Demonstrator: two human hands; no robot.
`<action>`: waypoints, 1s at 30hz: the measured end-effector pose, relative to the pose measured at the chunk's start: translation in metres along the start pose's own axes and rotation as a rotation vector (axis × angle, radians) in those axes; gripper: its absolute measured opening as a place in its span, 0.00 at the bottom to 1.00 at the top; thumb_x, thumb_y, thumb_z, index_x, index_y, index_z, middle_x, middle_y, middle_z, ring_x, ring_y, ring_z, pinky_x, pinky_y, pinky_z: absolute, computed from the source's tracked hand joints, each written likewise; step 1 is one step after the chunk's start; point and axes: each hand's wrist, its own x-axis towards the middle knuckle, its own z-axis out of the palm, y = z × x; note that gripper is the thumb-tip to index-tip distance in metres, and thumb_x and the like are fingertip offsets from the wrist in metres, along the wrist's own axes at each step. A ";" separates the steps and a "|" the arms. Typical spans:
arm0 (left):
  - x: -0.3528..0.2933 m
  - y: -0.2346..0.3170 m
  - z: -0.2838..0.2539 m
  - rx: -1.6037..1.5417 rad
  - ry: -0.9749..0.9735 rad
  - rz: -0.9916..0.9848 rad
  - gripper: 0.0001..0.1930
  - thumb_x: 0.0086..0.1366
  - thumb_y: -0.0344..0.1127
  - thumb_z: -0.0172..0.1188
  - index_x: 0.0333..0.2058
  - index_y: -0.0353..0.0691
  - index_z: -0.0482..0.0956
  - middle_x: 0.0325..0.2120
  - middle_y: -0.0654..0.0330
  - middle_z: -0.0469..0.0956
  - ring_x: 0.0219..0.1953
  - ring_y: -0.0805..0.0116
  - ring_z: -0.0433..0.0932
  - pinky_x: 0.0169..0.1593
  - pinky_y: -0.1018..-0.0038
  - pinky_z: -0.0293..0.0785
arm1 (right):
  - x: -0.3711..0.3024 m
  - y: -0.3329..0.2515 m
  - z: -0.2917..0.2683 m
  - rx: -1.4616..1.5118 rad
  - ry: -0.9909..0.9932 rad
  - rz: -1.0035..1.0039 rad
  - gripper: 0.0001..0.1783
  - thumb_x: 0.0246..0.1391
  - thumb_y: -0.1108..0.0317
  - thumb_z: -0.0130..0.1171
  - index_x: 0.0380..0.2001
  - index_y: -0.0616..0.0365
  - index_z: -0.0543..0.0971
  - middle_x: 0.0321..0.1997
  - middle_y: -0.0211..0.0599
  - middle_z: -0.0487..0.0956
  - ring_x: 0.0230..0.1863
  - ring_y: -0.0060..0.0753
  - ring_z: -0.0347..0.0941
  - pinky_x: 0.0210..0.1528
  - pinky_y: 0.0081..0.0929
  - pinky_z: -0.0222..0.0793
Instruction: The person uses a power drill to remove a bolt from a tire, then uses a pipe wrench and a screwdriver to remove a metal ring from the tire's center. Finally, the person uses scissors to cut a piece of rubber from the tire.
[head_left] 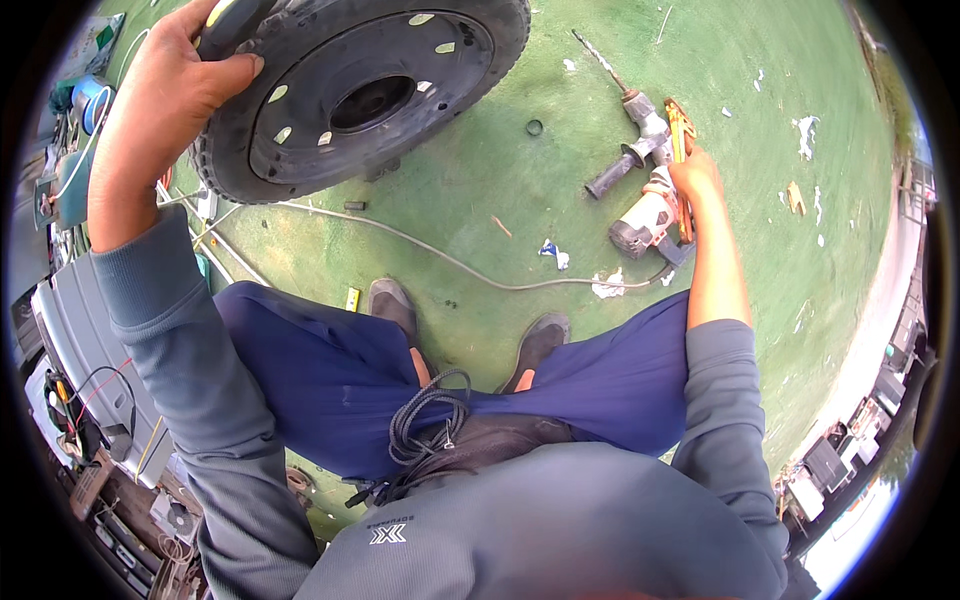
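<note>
My left hand is raised at the upper left, closed around a black grip with a yellow-green edge. Beyond the thumb the rest of that object runs out of view. Right beside it a black wheel with a knobbly tyre fills the upper left; I cannot tell whether the hand touches it. On the right, my right hand is closed on a long, narrow orange tool, whose kind is unclear. Under and beside it lies a rotary hammer drill with a side handle and a long bit.
A grey cable runs across the green floor from the drill toward the left. Paper scraps, a small ring and a short dark cylinder lie about. A grey case and clutter line the left.
</note>
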 end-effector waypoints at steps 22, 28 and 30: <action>-0.067 -0.072 0.234 0.224 -0.344 0.145 0.17 0.58 0.31 0.61 0.48 0.48 0.82 0.47 0.49 0.78 0.39 0.46 0.84 0.40 0.53 0.80 | -0.125 -0.174 -0.045 0.613 0.118 -0.904 0.57 0.36 0.51 0.86 0.68 0.61 0.69 0.60 0.44 0.80 0.60 0.38 0.77 0.64 0.37 0.71; 0.041 -0.027 0.137 -0.385 0.286 0.254 0.17 0.61 0.33 0.69 0.47 0.32 0.84 0.36 0.63 0.85 0.38 0.76 0.79 0.45 0.71 0.77 | -0.109 -0.129 -0.038 0.876 0.026 -0.575 0.47 0.43 0.51 0.83 0.60 0.67 0.73 0.52 0.45 0.84 0.52 0.34 0.81 0.58 0.34 0.76; 0.027 -0.027 0.157 -0.253 0.071 0.099 0.16 0.62 0.32 0.67 0.49 0.35 0.84 0.36 0.56 0.86 0.39 0.67 0.83 0.47 0.68 0.77 | -0.105 -0.124 -0.032 0.938 0.030 -0.510 0.44 0.46 0.51 0.82 0.58 0.69 0.74 0.52 0.47 0.84 0.51 0.35 0.81 0.56 0.34 0.77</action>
